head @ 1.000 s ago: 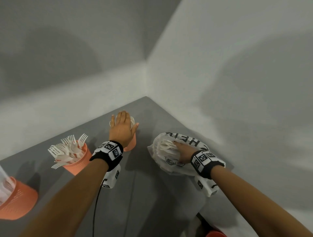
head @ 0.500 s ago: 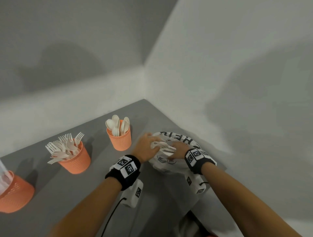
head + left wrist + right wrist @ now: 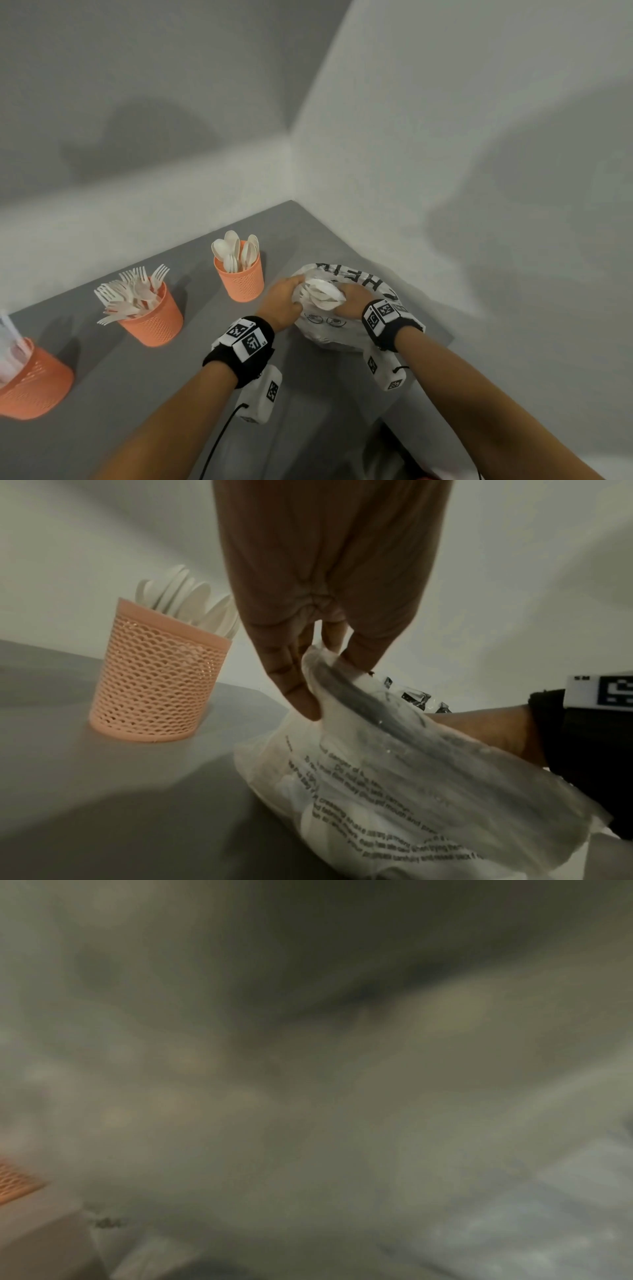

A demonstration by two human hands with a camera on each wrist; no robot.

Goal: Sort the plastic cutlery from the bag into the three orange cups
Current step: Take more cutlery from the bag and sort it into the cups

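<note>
A white plastic bag (image 3: 329,330) with black print lies on the grey table (image 3: 137,394) by the right wall. White cutlery (image 3: 322,294) shows at its mouth. My left hand (image 3: 282,301) pinches the bag's rim (image 3: 322,674) between thumb and fingers. My right hand (image 3: 352,298) reaches into the bag, and its fingers are hidden by plastic and cutlery. The right wrist view is a blur. Three orange mesh cups stand to the left: one with spoons (image 3: 239,279) (image 3: 154,680), one with forks (image 3: 154,318), and one at the far left (image 3: 30,383) with pale cutlery cut off by the frame.
White walls meet in a corner just behind the table. The table's right edge (image 3: 442,329) runs close beside the bag. A dark object (image 3: 394,459) sits low at the near right. A black cable (image 3: 219,442) hangs from my left wrist.
My left hand left the top of the spoon cup, crossed right and took hold of the bag's rim. My right hand stayed in the bag.
</note>
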